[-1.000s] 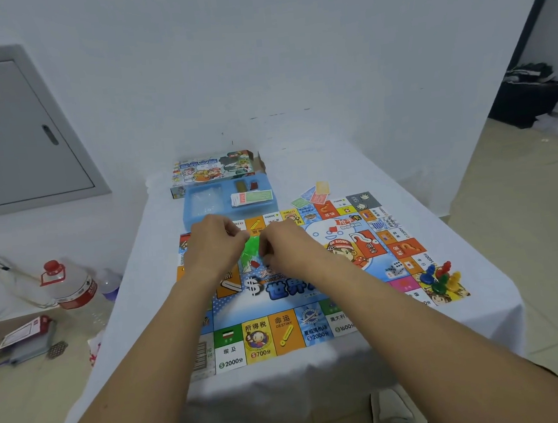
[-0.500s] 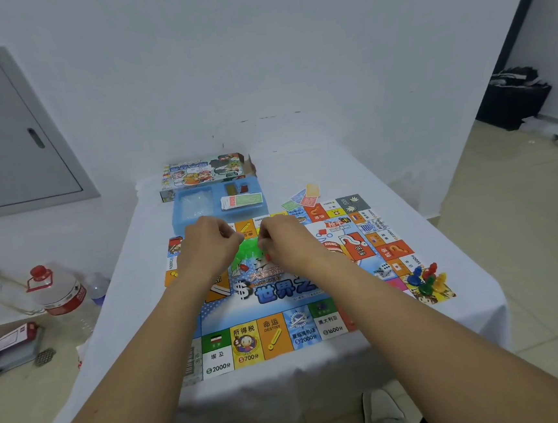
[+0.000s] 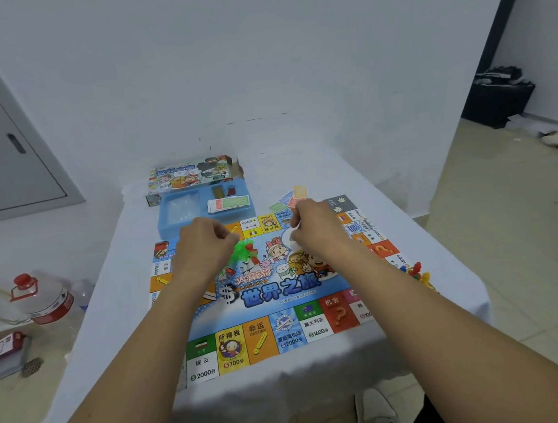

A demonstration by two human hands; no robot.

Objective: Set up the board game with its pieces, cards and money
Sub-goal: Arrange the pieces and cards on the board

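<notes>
I see a counter [image 3: 407, 227] draped in a white cloth. The game board [image 3: 265, 297] lies flat on it, reaching the near edge. Just behind the board's far left corner sits a blue plastic tray [image 3: 177, 220], the printed game box [image 3: 190, 177] touching behind that. Loose cards [image 3: 290, 197] lie fanned at the board's far edge

Single view, head-worn wide-angle camera. Looks forward and down from above the near edge of the desk [image 3: 407, 233], facing a white wall [image 3: 257, 61]. Both forearms reach in from the bottom corners. Board [image 3: 278, 292] sits close, centre frame. Floor [image 3: 508, 225] visible either side; edges bend.
</notes>
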